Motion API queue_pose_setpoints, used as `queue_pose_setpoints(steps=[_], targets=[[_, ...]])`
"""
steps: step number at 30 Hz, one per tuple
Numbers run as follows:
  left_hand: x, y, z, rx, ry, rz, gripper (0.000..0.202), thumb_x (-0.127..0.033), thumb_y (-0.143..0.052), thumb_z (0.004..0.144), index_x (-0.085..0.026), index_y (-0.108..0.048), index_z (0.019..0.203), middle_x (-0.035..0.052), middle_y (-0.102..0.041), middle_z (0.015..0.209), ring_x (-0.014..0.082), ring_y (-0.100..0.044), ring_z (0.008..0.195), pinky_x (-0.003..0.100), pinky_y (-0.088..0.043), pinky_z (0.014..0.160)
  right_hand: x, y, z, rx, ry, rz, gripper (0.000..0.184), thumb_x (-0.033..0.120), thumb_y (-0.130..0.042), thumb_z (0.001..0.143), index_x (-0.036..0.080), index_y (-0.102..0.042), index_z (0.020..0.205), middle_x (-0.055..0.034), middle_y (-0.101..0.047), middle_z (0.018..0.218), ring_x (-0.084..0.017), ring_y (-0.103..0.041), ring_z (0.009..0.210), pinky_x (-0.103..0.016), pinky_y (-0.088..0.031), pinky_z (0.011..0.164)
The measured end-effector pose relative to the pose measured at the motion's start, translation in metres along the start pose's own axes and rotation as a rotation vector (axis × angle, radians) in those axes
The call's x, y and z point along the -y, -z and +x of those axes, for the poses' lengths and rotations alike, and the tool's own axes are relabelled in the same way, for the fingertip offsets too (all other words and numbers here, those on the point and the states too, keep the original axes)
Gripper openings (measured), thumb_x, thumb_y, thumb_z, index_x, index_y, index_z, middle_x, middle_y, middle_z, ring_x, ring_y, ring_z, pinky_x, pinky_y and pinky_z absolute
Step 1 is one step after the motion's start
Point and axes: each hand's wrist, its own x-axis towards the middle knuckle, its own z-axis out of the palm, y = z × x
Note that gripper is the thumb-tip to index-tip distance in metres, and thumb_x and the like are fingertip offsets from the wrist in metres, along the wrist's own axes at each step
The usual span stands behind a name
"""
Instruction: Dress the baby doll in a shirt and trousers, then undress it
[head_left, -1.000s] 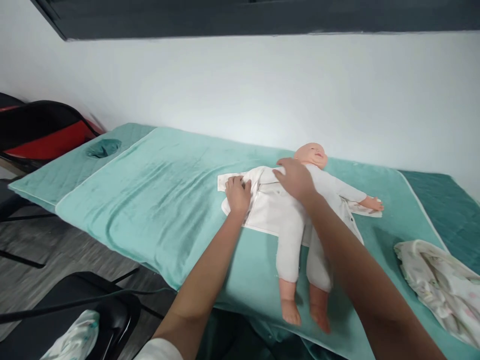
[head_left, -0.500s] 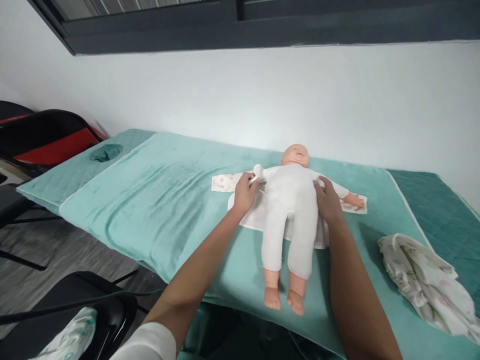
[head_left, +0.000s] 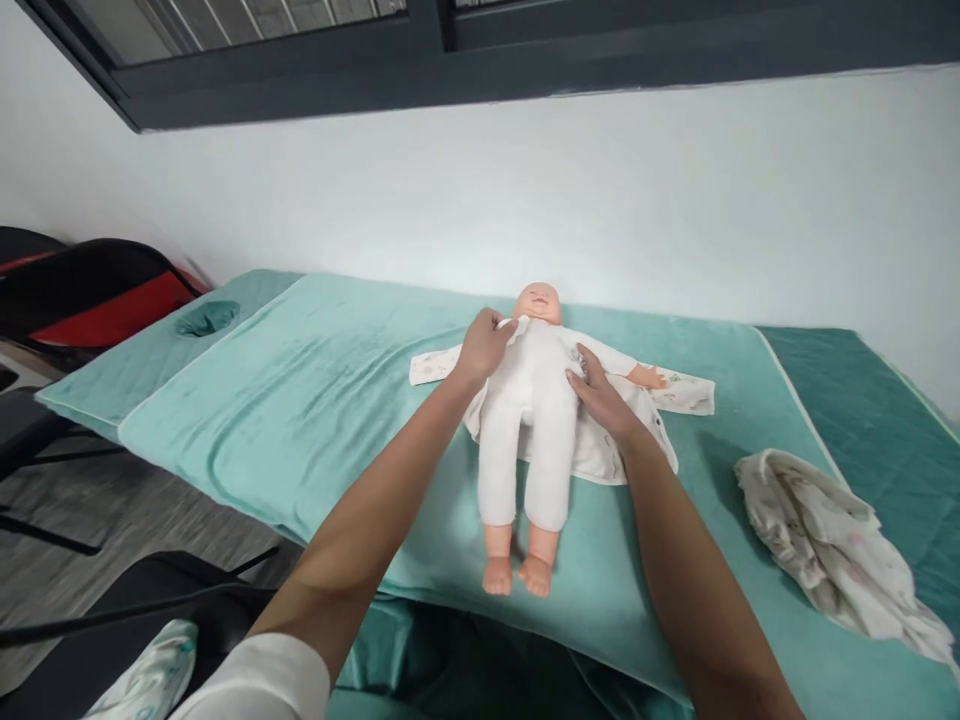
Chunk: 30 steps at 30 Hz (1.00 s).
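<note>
- The long padded table under a teal plush cover [head_left: 315, 400] carries everything; the soft surface probably keeps the things from sliding.
- The baby doll with a white cloth body and bare plastic feet [head_left: 529, 420] lies on its back near the middle of the table, head toward the wall, feet toward the person.
- The open white printed garment [head_left: 600, 450] is spread flat under the doll, sleeves out to both sides, so I think the doll was laid onto it.
- The crumpled pale printed cloth [head_left: 817, 540] lies apart, to the right.
- The right hand [head_left: 600, 395] rests open and flat on the side of the doll's chest; it seems to steady the body.
- The left hand [head_left: 484, 345] is closed around the doll's arm at the shoulder, lifted a little. I cannot tell if it pinches also the sleeve.
</note>
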Motion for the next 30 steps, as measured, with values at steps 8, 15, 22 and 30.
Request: queue_pose_setpoints(steps=[8, 15, 22, 30], targets=[[-0.039, 0.018, -0.041, 0.638, 0.059, -0.179, 0.013, -0.03, -0.062, 0.085, -0.02, -0.061, 0.092, 0.004, -0.072, 0.096, 0.0123, -0.064, 0.068, 0.022, -0.043, 0.056, 0.0, -0.002, -0.003, -0.028, 0.037, 0.015, 0.095, 0.076, -0.055, 0.084, 0.024, -0.028, 0.158, -0.0092, -0.025, 0.166, -0.026, -0.023, 0.154, -0.041, -0.02, 0.127], [0.006, 0.01, -0.04, 0.072, -0.205, 0.065, 0.02, -0.03, -0.05, 0.095, -0.021, -0.066, 0.103, 0.0075, -0.072, 0.12, 0.0211, -0.065, 0.114, 0.037, -0.054, 0.099, -0.009, -0.003, -0.002, -0.084, 0.034, 0.012, 0.087, 0.07, -0.057, 0.087, 0.024, -0.033, 0.156, -0.0084, -0.031, 0.164, -0.025, -0.03, 0.151, -0.041, -0.023, 0.127], [0.029, -0.008, -0.118, 0.363, -0.594, 0.442, 0.047, -0.04, -0.047, 0.1, -0.025, -0.049, 0.145, 0.0082, -0.032, 0.165, 0.0237, -0.023, 0.157, 0.051, -0.022, 0.129, -0.007, -0.003, -0.009, -0.085, 0.01, 0.021, 0.085, 0.066, -0.058, 0.088, 0.022, -0.033, 0.156, -0.0097, -0.035, 0.162, -0.024, -0.036, 0.148, -0.04, -0.027, 0.125], [0.065, 0.019, -0.138, -0.115, -0.225, 0.095, 0.022, -0.036, -0.047, 0.099, -0.025, -0.061, 0.112, 0.0077, -0.066, 0.121, 0.021, -0.06, 0.122, 0.04, -0.05, 0.106, 0.006, 0.002, -0.018, -0.1, -0.045, -0.054, 0.08, 0.062, -0.056, 0.088, 0.018, -0.039, 0.152, -0.013, -0.052, 0.148, -0.029, -0.054, 0.131, -0.049, -0.038, 0.117]])
